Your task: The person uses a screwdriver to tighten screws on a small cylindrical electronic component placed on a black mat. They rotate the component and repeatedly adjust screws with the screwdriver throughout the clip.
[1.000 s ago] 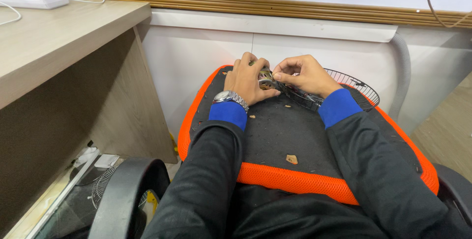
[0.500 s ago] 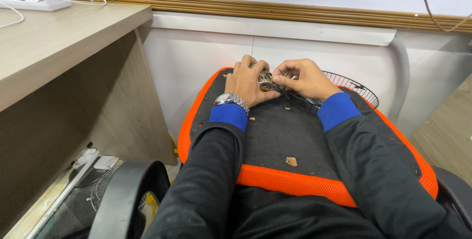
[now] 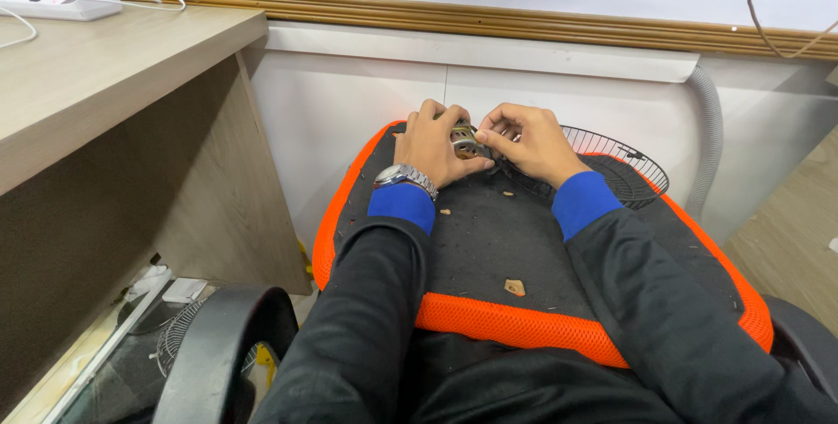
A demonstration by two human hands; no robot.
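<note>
Both hands, left hand point(image 3: 434, 147) and right hand point(image 3: 525, 141), are clamped on a small metal part point(image 3: 463, 140) over the cushion point(image 3: 489, 241); better keep it steady with the left one while turning slowly

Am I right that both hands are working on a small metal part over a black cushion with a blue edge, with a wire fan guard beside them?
Not quite: the head view shows the cushion's edge is orange, not blue. Both the left hand and right hand do grip the metal part, with the fan guard beside them.
</note>
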